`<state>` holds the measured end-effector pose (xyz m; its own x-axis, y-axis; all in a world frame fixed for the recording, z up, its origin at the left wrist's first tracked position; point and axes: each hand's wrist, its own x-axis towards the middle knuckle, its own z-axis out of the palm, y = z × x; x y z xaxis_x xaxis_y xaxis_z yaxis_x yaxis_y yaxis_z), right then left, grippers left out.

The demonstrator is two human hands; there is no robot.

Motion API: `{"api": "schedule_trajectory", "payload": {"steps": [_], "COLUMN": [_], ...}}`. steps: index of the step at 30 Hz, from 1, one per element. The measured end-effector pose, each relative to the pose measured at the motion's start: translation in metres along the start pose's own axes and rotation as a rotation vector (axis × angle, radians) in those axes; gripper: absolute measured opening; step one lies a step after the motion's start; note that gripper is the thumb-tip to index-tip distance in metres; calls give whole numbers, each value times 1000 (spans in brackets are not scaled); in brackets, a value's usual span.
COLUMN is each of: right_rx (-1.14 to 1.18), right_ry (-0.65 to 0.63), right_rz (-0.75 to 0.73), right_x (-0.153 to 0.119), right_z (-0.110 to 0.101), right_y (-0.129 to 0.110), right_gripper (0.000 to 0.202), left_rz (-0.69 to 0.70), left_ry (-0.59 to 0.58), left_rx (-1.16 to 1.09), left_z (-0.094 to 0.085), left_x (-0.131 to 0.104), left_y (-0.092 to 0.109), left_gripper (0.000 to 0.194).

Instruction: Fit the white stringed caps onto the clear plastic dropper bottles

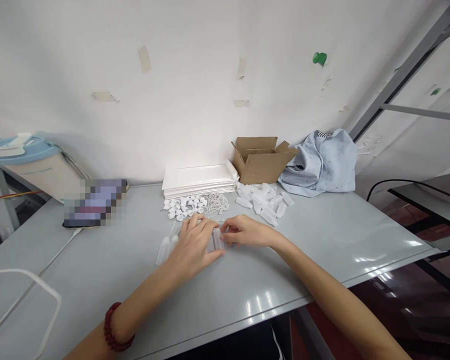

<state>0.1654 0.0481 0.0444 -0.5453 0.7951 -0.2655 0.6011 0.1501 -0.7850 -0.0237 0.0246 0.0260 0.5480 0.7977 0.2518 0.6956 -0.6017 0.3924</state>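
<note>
Small translucent plastic bottles lie in a row on the grey table near its middle. My left hand (195,245) is over this row, its fingers at the far ends of the bottles and its thumb at the near ends. From the right, my right hand (245,231) has its curled fingertips against the outermost plastic bottle (218,240). To the left of my left hand lie more bottles (163,251) with thin white cords at their tops. Beyond the hands are a heap of white caps (183,207), a bundle of white cords (216,203) and a pile of loose bottles (264,202).
A stack of white sheets or flat packs (198,181), an open cardboard box (262,167) and a light blue cloth bag (322,165) stand along the wall. At the left are a phone (95,202) on a white cable and a bin with a blue lid (26,150).
</note>
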Motion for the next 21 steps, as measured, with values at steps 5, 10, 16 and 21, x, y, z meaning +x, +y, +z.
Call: {"api": "schedule_trajectory", "payload": {"steps": [5,10,16,21], "right_rx": [-12,-5,-7,-11], "right_ry": [13,17,25,34], "right_rz": [-9,-3,-9,-13], "right_x": [4,5,5,4], "right_z": [3,6,7,7], "right_y": [2,2,1,-1], "right_gripper": [23,24,23,22], "left_rz": [-30,-27,-8,-17], "left_ry": [-32,-26,-40,-72], "left_rx": [4,26,27,41], "left_z": [0,0,-2,-3], "left_x": [0,-2,-2,-3], "left_y": [-1,-3,-5,-5], "left_gripper": [41,37,37,36]}}
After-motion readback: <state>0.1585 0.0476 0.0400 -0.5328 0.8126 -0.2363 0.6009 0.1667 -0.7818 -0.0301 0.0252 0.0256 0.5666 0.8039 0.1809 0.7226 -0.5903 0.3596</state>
